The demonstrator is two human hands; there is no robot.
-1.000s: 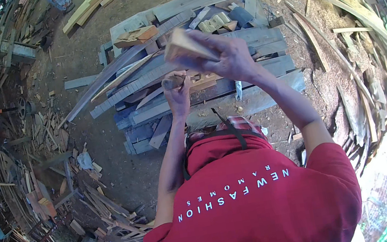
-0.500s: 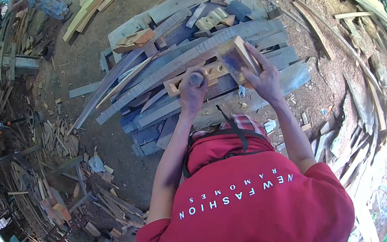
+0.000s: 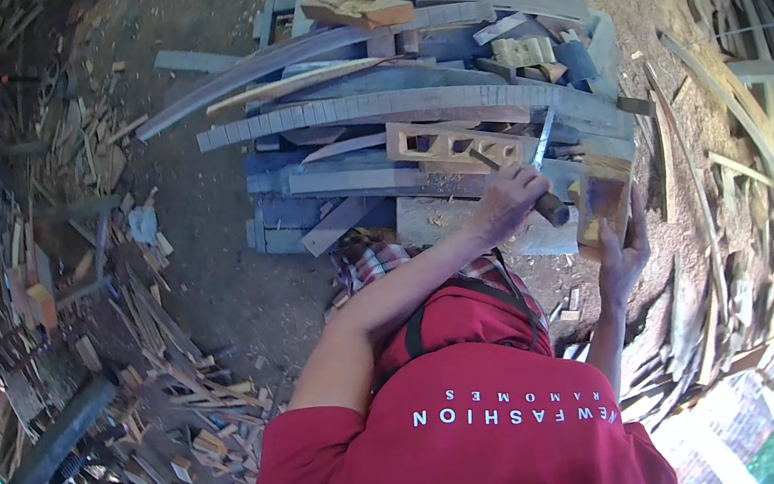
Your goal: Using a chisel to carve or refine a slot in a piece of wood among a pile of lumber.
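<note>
My left hand (image 3: 512, 202) reaches across to the right with its fingers wrapped around a chisel (image 3: 553, 210); the round dark handle end sticks out on the right, and the dark blade points up and left. My right hand (image 3: 625, 248) grips a thick wooden block (image 3: 606, 196) by its near end, to the right of the chisel. Just beyond the left hand lies a pale wooden piece (image 3: 430, 130) with a row of rectangular holes cut in it. A narrow shiny strip (image 3: 545, 138) shows beside that piece; what it is I cannot tell.
Grey planks (image 3: 367, 180) are stacked under the work. A curved slat with many cross lines (image 3: 336, 114) runs over them. Carved offcuts (image 3: 524, 53) and a wooden chunk (image 3: 360, 9) lie at the far side. Scrap wood (image 3: 220, 431) litters the left floor, long strips (image 3: 748, 154) the right.
My left hand has swung right with the chisel, whose blade now shows. The right hand has lowered the wooden block nearer me and to the right. The whole view has shifted.
</note>
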